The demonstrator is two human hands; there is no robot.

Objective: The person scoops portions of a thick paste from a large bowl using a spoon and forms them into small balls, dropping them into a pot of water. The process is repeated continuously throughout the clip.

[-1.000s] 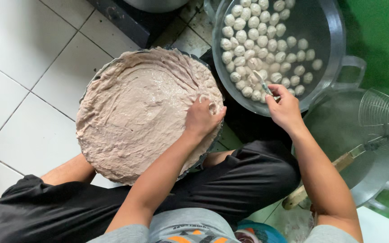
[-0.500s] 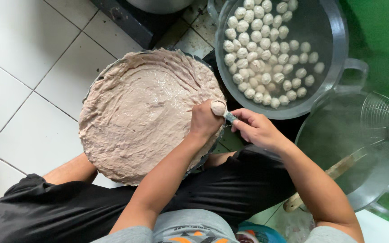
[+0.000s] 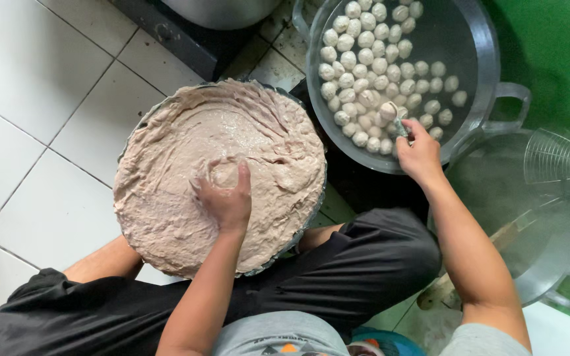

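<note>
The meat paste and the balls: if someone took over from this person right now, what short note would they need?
Left hand: sunk in the pinkish meat paste, grabbing some.
Right hand: holds a spoon over the water pot, a fresh ball on it.
Done: many meatballs already float in the pot.
Left: the round tray remains nearly full of paste.
A second pot with a wire skimmer stands to the right.

Left hand (image 3: 227, 201) moved into paste (image 3: 166, 165); right hand (image 3: 418, 153) reached pot (image 3: 489, 59).

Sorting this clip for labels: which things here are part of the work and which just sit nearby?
In use: left hand in the paste; right hand with spoon over the pot of balls.
Idle: wire skimmer, second pot.
</note>
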